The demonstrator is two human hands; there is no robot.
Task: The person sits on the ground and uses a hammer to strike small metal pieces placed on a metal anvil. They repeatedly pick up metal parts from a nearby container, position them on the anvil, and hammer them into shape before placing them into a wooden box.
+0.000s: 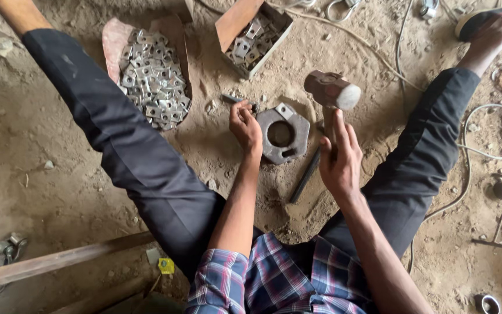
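Bare dirt floor point(59, 174), dusty, strewn with wire loops point(483, 151) and a wooden plank point(59, 261) at lower left. Shallow reddish tray point(111, 40) heaped with small square metal plates point(155, 81); open cardboard box point(236, 20) beside it, partly filled with the same plates. Thick metal die block point(283, 135) with round hole, flat on the floor between spread legs. Left hand point(245, 125) grip pinched at the block's left edge, held item too small to tell. Right hand point(339, 160) grip clenched on hammer point(332, 90), head raised above the block. Dark rod point(304, 174) beside.
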